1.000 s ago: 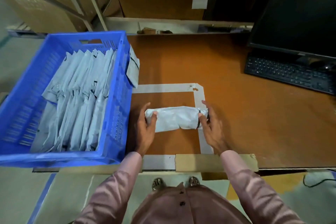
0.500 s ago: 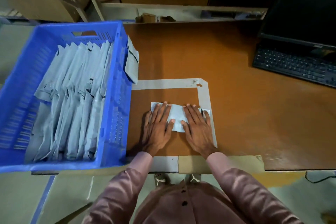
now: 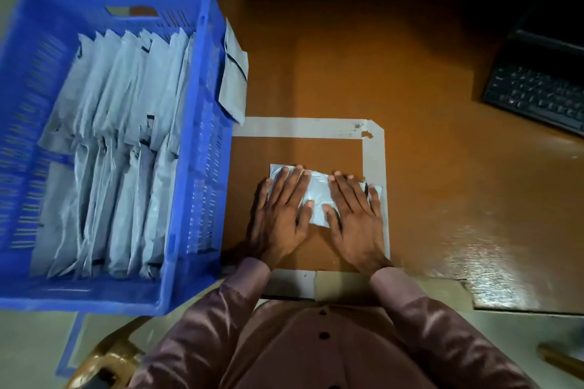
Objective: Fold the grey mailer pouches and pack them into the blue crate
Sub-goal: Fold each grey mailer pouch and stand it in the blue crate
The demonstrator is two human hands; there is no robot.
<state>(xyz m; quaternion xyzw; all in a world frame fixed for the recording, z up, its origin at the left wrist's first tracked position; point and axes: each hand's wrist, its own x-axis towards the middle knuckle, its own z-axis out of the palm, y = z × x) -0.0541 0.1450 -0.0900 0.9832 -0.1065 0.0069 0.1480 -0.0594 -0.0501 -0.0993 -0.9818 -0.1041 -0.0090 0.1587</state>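
Brown laminate desk, glossy, with glare near its front right edge; a rectangle of pale tape marks a work zone at the front edge. Black keyboard sits at the right edge of the desk, partly out of view. Cardboard and shelving run along the back, too blurred to detail. Blue crate stands at the desk's left edge, slotted walls, already holding a dense row of folded grey pouches standing on edge; one more pouch hangs over the crate's right wall, outside the row. Inside the taped zone, near its right strip, lies the mailer pouch being folded. Left hand and right hand lie side by side on it, palms down, fingers straight and spread, pressing it flat; nothing is gripped. Judged handling: thin plastic film, very light, limp, with a sheen that suggests it slides easily on the laminate and tends to spring open once pressure comes off. Not fragile. Best taken by pinching the folded edge at both short ends, so the layers stay together, then slipped upright into the gap at the crate's right wall. Slack grip likely lets the fold open mid-carry.
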